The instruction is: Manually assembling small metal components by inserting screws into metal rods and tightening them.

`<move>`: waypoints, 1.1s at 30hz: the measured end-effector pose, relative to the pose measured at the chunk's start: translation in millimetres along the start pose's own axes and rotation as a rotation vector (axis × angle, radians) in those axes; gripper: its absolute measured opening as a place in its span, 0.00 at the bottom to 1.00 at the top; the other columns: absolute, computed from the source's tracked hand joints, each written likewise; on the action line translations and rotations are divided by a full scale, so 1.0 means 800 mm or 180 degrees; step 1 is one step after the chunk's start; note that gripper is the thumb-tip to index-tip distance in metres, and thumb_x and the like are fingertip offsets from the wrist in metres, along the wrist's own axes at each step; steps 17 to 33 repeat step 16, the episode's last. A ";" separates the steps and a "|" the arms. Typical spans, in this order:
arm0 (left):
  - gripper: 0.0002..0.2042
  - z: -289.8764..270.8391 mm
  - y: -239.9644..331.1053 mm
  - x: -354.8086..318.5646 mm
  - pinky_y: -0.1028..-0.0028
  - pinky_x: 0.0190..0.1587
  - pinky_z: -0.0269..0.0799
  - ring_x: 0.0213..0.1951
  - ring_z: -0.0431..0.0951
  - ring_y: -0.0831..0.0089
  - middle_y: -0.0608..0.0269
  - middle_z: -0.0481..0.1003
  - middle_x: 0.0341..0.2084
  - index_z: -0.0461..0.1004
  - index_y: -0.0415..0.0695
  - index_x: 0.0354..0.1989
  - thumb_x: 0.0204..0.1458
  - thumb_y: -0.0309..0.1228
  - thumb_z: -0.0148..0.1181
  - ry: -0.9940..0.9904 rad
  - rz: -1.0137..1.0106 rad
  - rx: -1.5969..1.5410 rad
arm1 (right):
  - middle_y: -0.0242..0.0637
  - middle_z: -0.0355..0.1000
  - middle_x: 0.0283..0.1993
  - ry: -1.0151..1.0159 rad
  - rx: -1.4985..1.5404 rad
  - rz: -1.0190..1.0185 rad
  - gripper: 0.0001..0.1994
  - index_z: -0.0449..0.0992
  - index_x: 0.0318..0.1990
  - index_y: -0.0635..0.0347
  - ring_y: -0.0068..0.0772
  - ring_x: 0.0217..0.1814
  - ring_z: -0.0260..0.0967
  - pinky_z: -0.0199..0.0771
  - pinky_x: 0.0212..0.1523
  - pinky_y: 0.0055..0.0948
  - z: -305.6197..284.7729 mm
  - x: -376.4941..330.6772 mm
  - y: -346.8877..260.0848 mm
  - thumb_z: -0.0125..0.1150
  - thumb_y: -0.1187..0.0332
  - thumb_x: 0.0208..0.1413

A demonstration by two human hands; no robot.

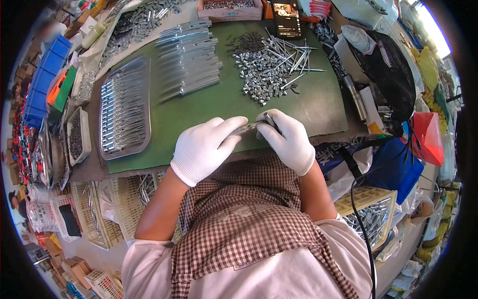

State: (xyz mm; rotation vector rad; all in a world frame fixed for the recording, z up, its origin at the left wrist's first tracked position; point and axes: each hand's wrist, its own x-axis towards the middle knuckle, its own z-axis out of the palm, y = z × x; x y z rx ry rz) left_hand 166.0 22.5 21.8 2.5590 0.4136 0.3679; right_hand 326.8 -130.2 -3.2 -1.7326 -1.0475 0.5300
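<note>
The gloved left hand (206,147) pinches one end of a thin metal rod (247,128); the gloved right hand (289,139) closes on its other end. Left of the grip sits a metal tray (107,149), beyond it a heap of small metal clips (259,74).

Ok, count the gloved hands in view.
2. The left hand and the right hand meet over the green mat's near edge, together holding a small metal part. No others show.
</note>
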 end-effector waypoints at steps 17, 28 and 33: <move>0.10 0.023 0.025 0.000 0.63 0.29 0.75 0.28 0.80 0.60 0.63 0.73 0.30 0.78 0.58 0.47 0.57 0.34 0.62 -0.0274 -0.0319 0.0932 | 0.40 0.77 0.42 0.0382 -0.2436 -0.0005 0.13 0.83 0.44 0.54 0.47 0.43 0.78 0.78 0.42 0.40 -0.006 0.081 0.007 0.69 0.62 0.53; 0.10 0.023 0.025 0.000 0.63 0.29 0.75 0.28 0.80 0.60 0.63 0.73 0.30 0.78 0.58 0.47 0.57 0.34 0.62 -0.0274 -0.0319 0.0932 | 0.40 0.77 0.42 0.0382 -0.2436 -0.0005 0.13 0.83 0.44 0.54 0.47 0.43 0.78 0.78 0.42 0.40 -0.006 0.081 0.007 0.69 0.62 0.53; 0.10 0.023 0.025 0.000 0.63 0.29 0.75 0.28 0.80 0.60 0.63 0.73 0.30 0.78 0.58 0.47 0.57 0.34 0.62 -0.0274 -0.0319 0.0932 | 0.40 0.77 0.42 0.0382 -0.2436 -0.0005 0.13 0.83 0.44 0.54 0.47 0.43 0.78 0.78 0.42 0.40 -0.006 0.081 0.007 0.69 0.62 0.53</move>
